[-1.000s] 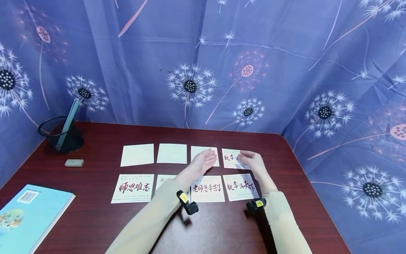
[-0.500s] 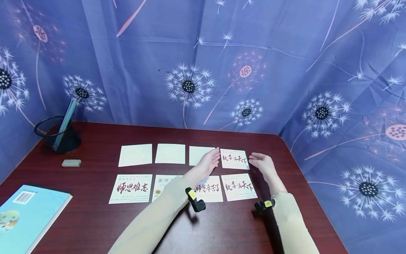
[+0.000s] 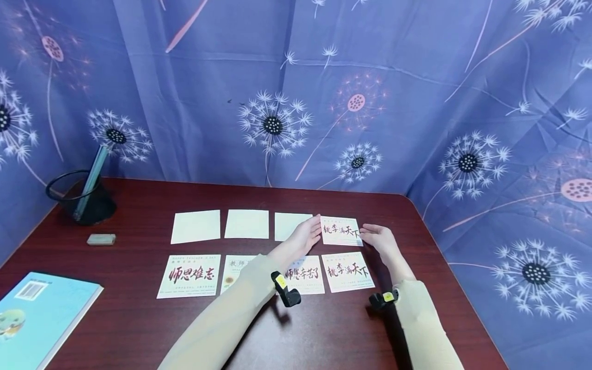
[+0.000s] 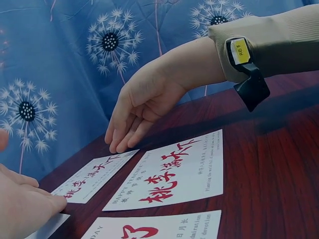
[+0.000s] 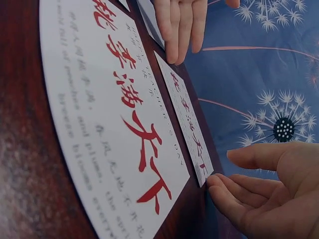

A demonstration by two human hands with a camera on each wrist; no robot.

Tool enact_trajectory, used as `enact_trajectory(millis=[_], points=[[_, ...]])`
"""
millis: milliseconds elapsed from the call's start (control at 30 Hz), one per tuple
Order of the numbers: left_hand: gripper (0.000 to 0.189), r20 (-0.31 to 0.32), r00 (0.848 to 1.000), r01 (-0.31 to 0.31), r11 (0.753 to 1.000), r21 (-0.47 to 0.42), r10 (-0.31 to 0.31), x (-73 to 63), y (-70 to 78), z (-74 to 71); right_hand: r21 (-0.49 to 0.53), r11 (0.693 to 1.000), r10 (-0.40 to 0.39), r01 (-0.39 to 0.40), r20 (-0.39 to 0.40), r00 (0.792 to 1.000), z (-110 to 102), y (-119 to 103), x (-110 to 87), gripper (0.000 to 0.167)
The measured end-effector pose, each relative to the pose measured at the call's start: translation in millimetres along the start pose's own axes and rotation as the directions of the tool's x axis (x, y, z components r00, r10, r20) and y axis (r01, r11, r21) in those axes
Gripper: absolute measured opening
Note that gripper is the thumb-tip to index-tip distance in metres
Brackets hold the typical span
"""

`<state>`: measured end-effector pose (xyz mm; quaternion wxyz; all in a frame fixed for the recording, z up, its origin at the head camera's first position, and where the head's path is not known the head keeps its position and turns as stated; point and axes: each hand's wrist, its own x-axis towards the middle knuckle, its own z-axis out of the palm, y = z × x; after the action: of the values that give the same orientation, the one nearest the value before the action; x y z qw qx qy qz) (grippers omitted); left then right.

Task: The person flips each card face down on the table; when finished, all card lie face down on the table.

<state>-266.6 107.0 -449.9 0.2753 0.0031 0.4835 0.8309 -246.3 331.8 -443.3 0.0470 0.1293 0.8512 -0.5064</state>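
Observation:
At the back right of the table lies a white card with red Chinese writing (image 3: 339, 231), between my two hands. My left hand (image 3: 301, 237) is at its left edge, fingers extended, partly over the blank card (image 3: 288, 226) beside it. At the right edge, the fingertips of my right hand (image 3: 381, 240) touch or nearly touch the card; the right wrist view shows these fingers (image 5: 224, 194) gently bent, with thumb apart. A card with the same writing (image 3: 348, 272) lies directly in front. My left forearm partly hides two other printed cards (image 3: 302, 275) (image 3: 233, 267).
Two more blank cards (image 3: 247, 224) (image 3: 196, 226) continue the back row leftward. Another printed card (image 3: 188, 276) lies front left. Farther left are a light blue book (image 3: 46, 313), an eraser (image 3: 101, 239) and a black mesh pen cup (image 3: 92, 205). A blue dandelion curtain (image 3: 208, 128) hangs behind.
Both hands shifted rightward. The right hand withdrew from over the back-right card, uncovering its writing, then came slightly back to its right edge. The left hand reached its left edge.

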Motion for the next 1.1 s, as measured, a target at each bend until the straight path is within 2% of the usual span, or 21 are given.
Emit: enact_trajectory(millis=[300,667,1100], points=[[0.061,0.005,1.0,0.015,1.0,0.003,-0.015,1.6,2.8,0.2,-0.001,1.0,0.013,-0.013,-0.01,1.0,0.6,-0.3,1.9,0.05],[0.062,0.001,0.999,0.042,0.993,-0.114,-0.043,3.0,4.6,-4.0,0.028,1.0,0.002,-0.002,0.001,1.0,2.9,3.0,2.0,0.05],[0.063,0.001,0.999,0.053,0.997,-0.048,-0.053,6.0,4.4,-8.4,0.034,0.999,0.015,-0.015,0.002,1.0,1.1,4.4,3.6,0.048]])
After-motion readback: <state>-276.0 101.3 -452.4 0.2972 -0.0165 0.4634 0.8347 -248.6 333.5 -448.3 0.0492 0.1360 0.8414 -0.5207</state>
